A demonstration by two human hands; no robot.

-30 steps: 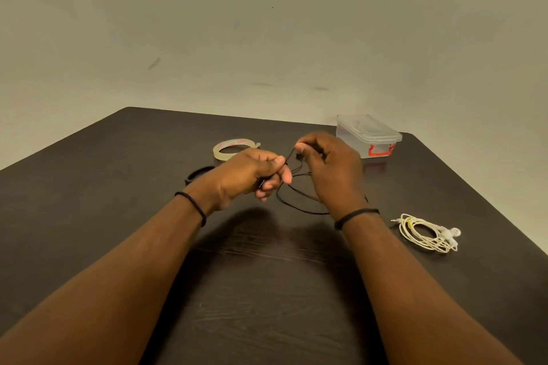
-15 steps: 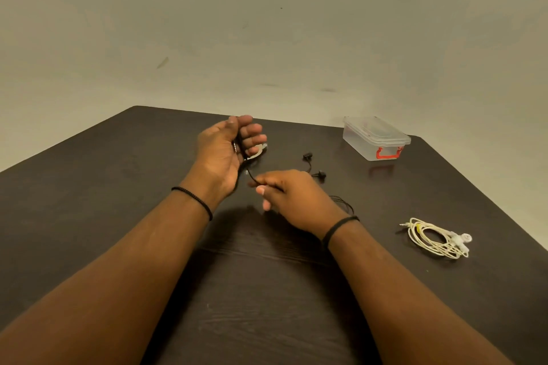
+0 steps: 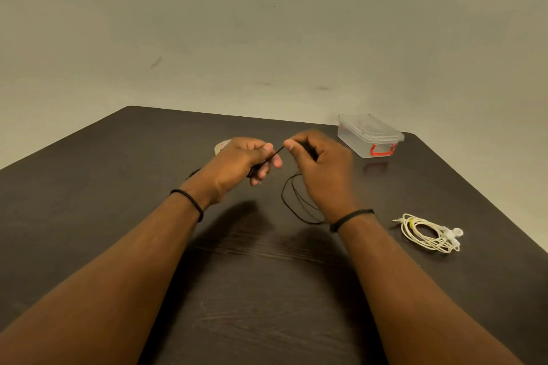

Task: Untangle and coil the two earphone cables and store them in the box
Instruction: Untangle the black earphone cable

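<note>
A dark wooden table (grain visible) stands against a plain, dimly lit wall.

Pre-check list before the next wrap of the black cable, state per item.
1. Left hand grips the black cable: ok.
2. Right hand pinches the cable's other stretch: ok, a taut span runs between the hands.
3. Slack free of knots: cannot tell; loops hang below the right hand, partly hidden by the wrist.
4. White earphones already coiled, lying apart on the table: ok.
5. Box ready to receive: not ok, the lid looks closed.
6. Tape roll clear of the cable: cannot tell, mostly hidden behind the left hand.
</note>
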